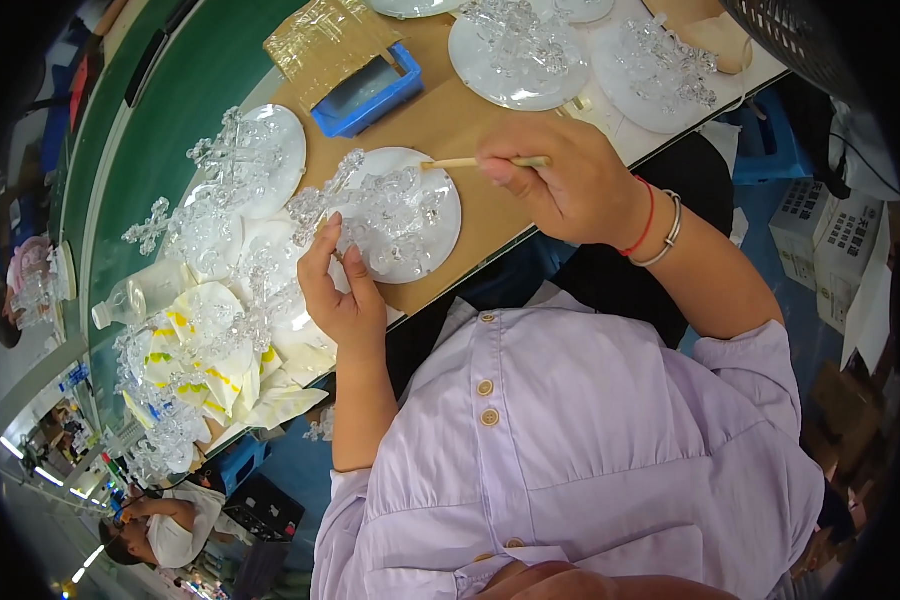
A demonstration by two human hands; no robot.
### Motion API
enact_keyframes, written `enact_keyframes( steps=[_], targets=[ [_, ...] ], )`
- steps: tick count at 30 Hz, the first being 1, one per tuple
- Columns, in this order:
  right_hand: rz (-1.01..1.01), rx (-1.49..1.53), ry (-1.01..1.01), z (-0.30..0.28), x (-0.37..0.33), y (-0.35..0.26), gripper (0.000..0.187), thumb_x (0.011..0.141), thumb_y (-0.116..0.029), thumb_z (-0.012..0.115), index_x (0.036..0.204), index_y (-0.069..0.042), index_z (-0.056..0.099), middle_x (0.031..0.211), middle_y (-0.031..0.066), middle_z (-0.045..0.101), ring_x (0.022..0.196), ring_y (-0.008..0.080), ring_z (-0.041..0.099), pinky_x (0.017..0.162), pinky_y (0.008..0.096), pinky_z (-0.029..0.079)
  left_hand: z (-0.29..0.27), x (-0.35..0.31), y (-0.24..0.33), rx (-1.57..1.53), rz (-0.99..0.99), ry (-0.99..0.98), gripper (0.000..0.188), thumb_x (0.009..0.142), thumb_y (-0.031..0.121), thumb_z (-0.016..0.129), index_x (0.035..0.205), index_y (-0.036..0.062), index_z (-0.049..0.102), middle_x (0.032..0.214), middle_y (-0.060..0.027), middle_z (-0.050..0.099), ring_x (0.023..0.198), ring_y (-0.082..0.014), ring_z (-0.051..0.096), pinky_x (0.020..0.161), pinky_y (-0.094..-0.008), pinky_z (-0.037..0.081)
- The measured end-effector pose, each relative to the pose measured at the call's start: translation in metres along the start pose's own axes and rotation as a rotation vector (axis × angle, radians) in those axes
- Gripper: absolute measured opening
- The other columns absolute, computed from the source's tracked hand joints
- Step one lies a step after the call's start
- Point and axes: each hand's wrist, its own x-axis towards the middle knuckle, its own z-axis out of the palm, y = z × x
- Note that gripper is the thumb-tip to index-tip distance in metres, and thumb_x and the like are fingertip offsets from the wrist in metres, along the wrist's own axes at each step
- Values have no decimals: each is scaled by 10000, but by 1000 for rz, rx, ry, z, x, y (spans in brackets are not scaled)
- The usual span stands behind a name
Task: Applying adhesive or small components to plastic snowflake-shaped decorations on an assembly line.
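A round white disc (440, 235) lies on the brown board in front of me, with a cluster of clear plastic flower-like ornaments (390, 200) on it. My right hand (565, 180) is closed around a slender wooden brush (455, 162), whose tip meets the disc near its far edge. At the left side of the same cluster is my left hand (342, 290), its fingers apart and touching the clear pieces. Whether those fingertips pinch a piece is hard to see.
Beyond the disc stands a blue bin (370, 100) beside a taped cardboard box (330, 45). More discs with clear ornaments (520, 60) lie at the far right and left. A clear bottle (135, 298) and yellow-marked white sheets (205, 350) crowd the left. Another person (175, 525) sits farther off.
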Motion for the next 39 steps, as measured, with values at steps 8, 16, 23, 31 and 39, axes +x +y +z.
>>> enact_keyframes(
  steps=[8,16,23,31,39],
  targets=[
    [45,30,-19,-6,-21,-21,93,902,-7,594,985,-7,551,834,121,632,669,235,618,604,294,499,-3,1,3,20,-4,-9,276,878,-6,593,1154,15,598,1132,-113,656,991,-244,597,872,-321,458],
    [-64,-4,-119,-8,-33,-41,194,806,-9,689,957,0,568,889,139,634,693,285,626,604,337,521,-4,2,4,36,-6,-24,267,877,1,599,1144,22,609,1122,-107,657,1011,-253,600,908,-333,455],
    [-166,12,-261,-10,-31,-48,202,758,-39,729,889,7,582,875,138,615,678,273,612,579,330,506,-4,2,2,39,-9,-25,269,879,5,601,1146,29,610,1122,-99,659,1020,-251,602,913,-333,455],
    [-260,-66,-336,-6,-17,-38,184,769,-100,709,849,5,582,824,120,581,643,246,565,530,326,458,-5,2,3,17,-33,-18,267,873,10,622,1138,41,630,1117,-95,662,1024,-246,607,912,-327,458],
    [-429,-138,-376,6,-31,-63,197,761,-146,706,809,-6,575,807,115,579,642,213,565,543,299,472,-5,3,4,-16,-46,-8,266,861,-2,643,1124,44,644,1087,-98,664,1000,-240,616,890,-323,473]
  ],
)
